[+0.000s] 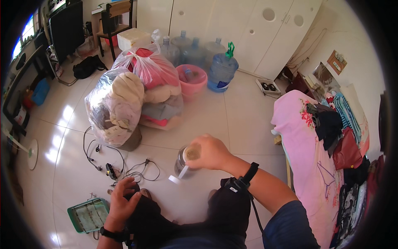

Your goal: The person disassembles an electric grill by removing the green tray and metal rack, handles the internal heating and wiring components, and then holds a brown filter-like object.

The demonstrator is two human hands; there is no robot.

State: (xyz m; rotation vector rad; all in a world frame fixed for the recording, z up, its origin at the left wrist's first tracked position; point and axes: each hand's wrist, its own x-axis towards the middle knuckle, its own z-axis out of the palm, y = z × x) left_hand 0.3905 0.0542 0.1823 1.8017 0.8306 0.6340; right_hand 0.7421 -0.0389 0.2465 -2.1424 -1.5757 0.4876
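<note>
In front of my knees, my right hand (212,152) grips the upper part of a clear, dark-tinted bottle (179,162) by its round mouth. Something brownish shows at that mouth. A white cap (174,179) hangs below it on a pale strap. My left hand (124,198) is held over my left thigh, fingers apart and holding nothing. Beyond it, black cables (143,168) with plugs lie on the tiled floor. What my right fingers hide of the bottle cannot be seen.
Stuffed clear bags (114,108) stand ahead, near a pink bucket (192,79) and several blue water jugs (223,72). A green-framed tray (88,216) lies at lower left. On the right is a bed with a pink cover (296,133) and clothes. A fan's base (32,153) stands far left.
</note>
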